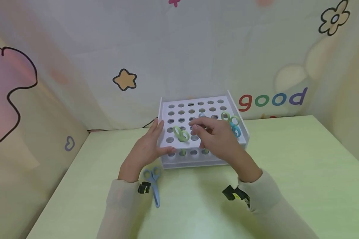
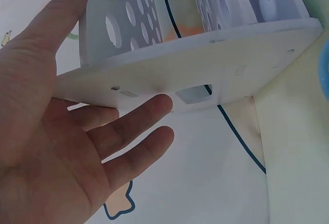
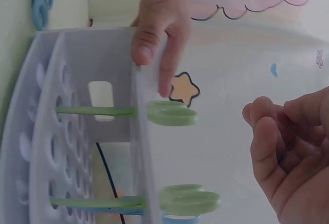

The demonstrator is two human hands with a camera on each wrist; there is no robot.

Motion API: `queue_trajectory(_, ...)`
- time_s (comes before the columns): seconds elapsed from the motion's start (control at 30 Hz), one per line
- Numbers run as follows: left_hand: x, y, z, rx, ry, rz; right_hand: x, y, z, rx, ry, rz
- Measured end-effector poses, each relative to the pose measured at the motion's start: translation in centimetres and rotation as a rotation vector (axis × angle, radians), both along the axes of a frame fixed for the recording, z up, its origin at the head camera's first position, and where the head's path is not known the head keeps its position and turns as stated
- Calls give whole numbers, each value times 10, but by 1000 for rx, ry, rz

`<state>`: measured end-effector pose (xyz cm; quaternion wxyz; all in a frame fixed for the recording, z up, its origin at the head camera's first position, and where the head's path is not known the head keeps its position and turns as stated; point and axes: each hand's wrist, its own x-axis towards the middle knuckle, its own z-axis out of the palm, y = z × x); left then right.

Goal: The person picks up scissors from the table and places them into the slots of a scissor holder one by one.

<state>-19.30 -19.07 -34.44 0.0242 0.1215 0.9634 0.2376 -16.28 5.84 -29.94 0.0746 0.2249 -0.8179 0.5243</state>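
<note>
A white two-tier rack (image 1: 170, 146) with rows of round holes stands on the table. My left hand (image 1: 145, 145) rests on its left front corner, thumb along the front edge and fingers loosely straight beside the side wall. My right hand (image 1: 217, 137) hovers over the front holes, fingers curled, thumb near the index finger, holding nothing. Green scissors (image 1: 181, 134) stand handles-up between both hands. At the right are more green scissors (image 1: 230, 118) and blue scissors (image 1: 235, 130). The right wrist view shows two green handles (image 3: 172, 113) above the top tier. Part of the rack is hidden behind my right hand.
Grey-blue scissors (image 1: 152, 186) lie on the green table (image 1: 191, 205), in front of the rack near my left wrist. A printed curtain (image 1: 182, 59) hangs close behind the rack, and others flank the table. A dark cord (image 1: 149, 122) runs behind the rack.
</note>
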Motion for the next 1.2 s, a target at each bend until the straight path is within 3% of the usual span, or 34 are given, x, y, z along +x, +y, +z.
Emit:
queue_trajectory(0.3,-2,-8,2,26,7,-27,2,-6,-18,34,-14,108)
queue_trajectory(0.77,-4,-16,-4,104,24,-65,1,-1,-20,64,24,40)
queue_trajectory(0.9,-3,-16,-5,120,29,-63,2,7,-20,101,114,0)
queue_trajectory(1.1,-2,-19,-8,117,45,-60,-4,31,-23,190,425,-106)
queue_trajectory(1.2,-2,-18,-9,109,40,-50,-9,49,-20,294,437,-140)
